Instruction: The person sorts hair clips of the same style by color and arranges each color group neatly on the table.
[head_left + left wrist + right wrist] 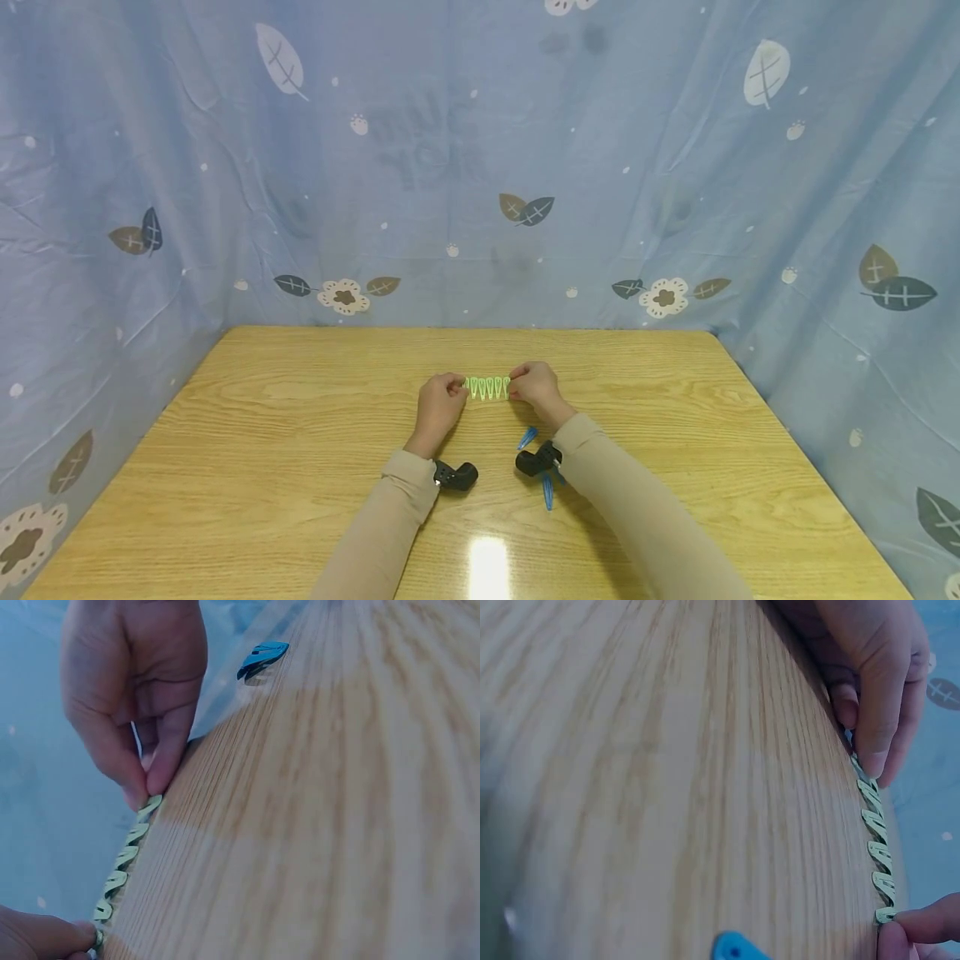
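Several light-green snap hair clips (486,388) stand side by side in a short row on the table. My left hand (442,407) pinches the clip at the left end between thumb and fingers, partly covering it. At the opposite end, my right hand (537,388) pinches the last green hair clip (886,915) by thumb and fingertip. The left wrist view has the right hand (139,697) at the top of the row, with the left thumb (56,936) at the bottom corner.
Nearer me lies a blue hair clip (527,437), with more blue clips (547,492) beneath the right wrist, partly hidden by its black wrist camera (538,459). The wooden table (300,400) meets a blue patterned curtain (450,167) at the back and sides.
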The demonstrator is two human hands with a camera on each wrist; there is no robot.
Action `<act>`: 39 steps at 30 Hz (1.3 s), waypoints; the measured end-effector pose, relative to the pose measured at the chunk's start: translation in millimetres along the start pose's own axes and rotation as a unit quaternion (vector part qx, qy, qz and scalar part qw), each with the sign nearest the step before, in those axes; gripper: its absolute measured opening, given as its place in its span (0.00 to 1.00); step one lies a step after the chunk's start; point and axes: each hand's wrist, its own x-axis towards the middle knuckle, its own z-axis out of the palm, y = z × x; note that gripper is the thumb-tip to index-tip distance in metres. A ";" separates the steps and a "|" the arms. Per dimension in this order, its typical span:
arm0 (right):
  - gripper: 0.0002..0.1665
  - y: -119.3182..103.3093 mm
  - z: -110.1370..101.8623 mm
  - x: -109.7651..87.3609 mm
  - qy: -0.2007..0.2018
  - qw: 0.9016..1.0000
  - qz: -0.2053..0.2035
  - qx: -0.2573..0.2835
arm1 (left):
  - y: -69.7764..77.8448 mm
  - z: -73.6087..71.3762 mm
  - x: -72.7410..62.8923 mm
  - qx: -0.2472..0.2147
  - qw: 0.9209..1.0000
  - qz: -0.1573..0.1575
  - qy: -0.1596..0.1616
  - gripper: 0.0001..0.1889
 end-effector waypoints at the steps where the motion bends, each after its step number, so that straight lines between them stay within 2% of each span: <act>1: 0.10 -0.3 0.2 0.0 0.001 1.000 0.001 -0.004 | -0.2 0.0 0.1 0.002 1.000 0.002 0.001 0.09; 11: 0.10 -1.0 -0.5 -2.1 0.004 1.000 0.004 0.003 | 2.0 -0.8 -0.4 0.001 1.000 -0.002 -0.001 0.09; 20: 0.12 6.4 -6.4 -4.3 -0.003 0.998 0.005 0.056 | 1.2 0.1 0.3 -0.002 1.000 -0.010 -0.002 0.09; 26: 0.17 11.5 -15.2 -8.8 -0.015 0.997 -0.004 0.070 | -0.1 -0.3 0.2 0.004 1.000 -0.001 0.003 0.10; 32: 0.20 14.9 -30.3 -18.7 -0.038 0.997 -0.036 0.060 | -0.9 -2.2 1.4 -0.021 1.000 0.013 0.003 0.12; 39: 0.24 25.6 -52.1 -40.1 -0.078 0.992 -0.089 0.036 | -1.8 -0.8 -0.8 -0.064 0.997 0.031 -0.016 0.15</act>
